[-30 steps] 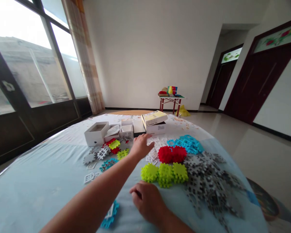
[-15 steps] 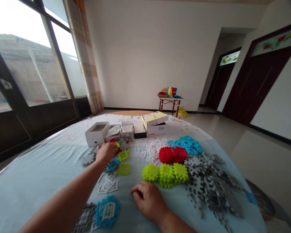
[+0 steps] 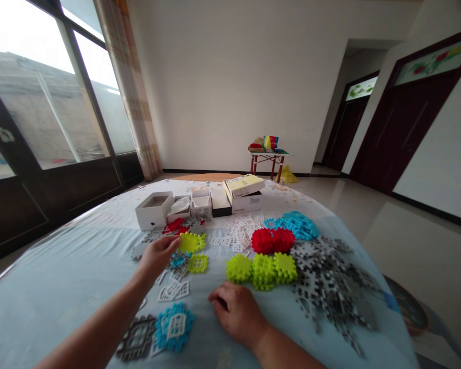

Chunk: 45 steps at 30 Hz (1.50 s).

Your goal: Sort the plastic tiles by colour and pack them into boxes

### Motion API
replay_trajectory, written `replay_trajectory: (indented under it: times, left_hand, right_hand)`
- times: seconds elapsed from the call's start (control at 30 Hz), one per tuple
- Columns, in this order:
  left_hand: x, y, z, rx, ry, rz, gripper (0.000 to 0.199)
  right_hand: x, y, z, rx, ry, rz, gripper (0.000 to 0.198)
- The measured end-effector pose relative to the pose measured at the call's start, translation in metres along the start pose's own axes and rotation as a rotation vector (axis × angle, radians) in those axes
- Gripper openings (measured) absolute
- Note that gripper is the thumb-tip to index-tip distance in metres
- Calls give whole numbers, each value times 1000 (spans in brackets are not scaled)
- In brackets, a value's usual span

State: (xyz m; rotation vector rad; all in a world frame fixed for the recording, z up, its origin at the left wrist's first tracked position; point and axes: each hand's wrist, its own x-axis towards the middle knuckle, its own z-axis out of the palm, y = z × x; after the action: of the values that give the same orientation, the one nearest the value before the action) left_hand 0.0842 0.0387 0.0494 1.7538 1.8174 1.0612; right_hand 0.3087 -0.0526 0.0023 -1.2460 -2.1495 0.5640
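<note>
My left hand [image 3: 160, 254] pinches the edge of a lime-green toothed building tile [image 3: 187, 243] at the left of the table. Close below lie a lime-green window-frame tile [image 3: 198, 263], a blue tile in a grey frame [image 3: 179, 260] and white window inserts [image 3: 173, 291]. My right hand [image 3: 240, 311] rests on the cloth in a loose fist, with nothing visible in it. It is nearest to the lime-green stacks [image 3: 263, 270]. Blue tiles with a white window [image 3: 175, 326] and a grey window frame [image 3: 138, 335] lie in front.
Red tiles [image 3: 272, 240], blue tiles [image 3: 296, 224], grey tiles [image 3: 330, 282] and white window inserts [image 3: 241, 231] lie in piles at the right and middle. A white open box [image 3: 153, 214] and several other boxes line the back. Red tiles [image 3: 173, 224] lie before them.
My left hand has drawn back toward me from near the boxes, bringing a lime-green tile along. Red tiles behind it are uncovered. My right hand stays in nearly the same place.
</note>
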Motion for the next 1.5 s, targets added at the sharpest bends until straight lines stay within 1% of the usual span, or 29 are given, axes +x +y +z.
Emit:
replay_trajectory:
  times: [0.07,0.13,0.2,0.27,0.33,0.43,0.53,0.6,0.67,0.77,0.83,0.9,1.0,1.1,1.17,1.27,1.33,1.4,1.5]
  left_hand:
    - [-12,-3,8,11,-87,30,50]
    - [-22,-5,12,114,-154,96,48]
    - [-29,-4,12,250,-209,171,45]
    - [-33,-2,8,340,-284,215,44]
    - [-33,0,5,387,-365,227,46]
    - [-28,1,2,415,-483,216,57]
    - [-21,-2,4,449,-553,200,61]
    - [-17,-1,5,484,-549,210,58]
    - [-16,6,7,505,-508,234,57]
    - [-20,31,11,478,-437,283,58]
    - [-26,54,19,437,-432,349,59]
    - [-32,79,31,399,-463,436,58]
    - [-36,112,54,361,-521,497,59]
    - [-36,134,78,357,-549,546,58]
    - [-35,143,90,382,-565,557,57]
    - [-32,144,100,399,-573,558,59]
    - [-28,138,100,365,-535,559,61]
    - [-18,125,94,321,-447,538,59]
    - [5,96,74,328,-278,460,54]
  right_hand:
    - [-2,-1,-1,-31,-5,-29,21]
    - [-3,-3,-2,-61,-8,-58,21]
    - [-5,-5,-3,-86,-14,-87,21]
    - [-7,-8,-5,-105,-31,-117,21]
    - [-8,-10,-5,-122,-50,-143,21]
    - [-8,-11,-5,-150,-66,-167,21]
    - [-7,-10,-6,-171,-72,-187,21]
    - [-7,-10,-6,-181,-70,-189,21]
    - [-7,-9,-5,-187,-68,-180,21]
    - [-6,-7,-3,-185,-68,-166,22]
    - [-5,-6,-2,-193,-69,-152,22]
    - [-4,-5,-1,-209,-75,-133,21]
    - [-4,-3,0,-208,-60,-137,22]
    - [-4,-1,2,-181,-28,-168,22]
    - [-4,0,2,-173,-20,-168,21]
    - [-4,0,1,-170,-24,-154,22]
    - [-4,-1,0,-165,-35,-146,22]
    - [-3,-2,-2,-162,-57,-135,23]
    - [-3,-4,-4,-162,-79,-109,23]
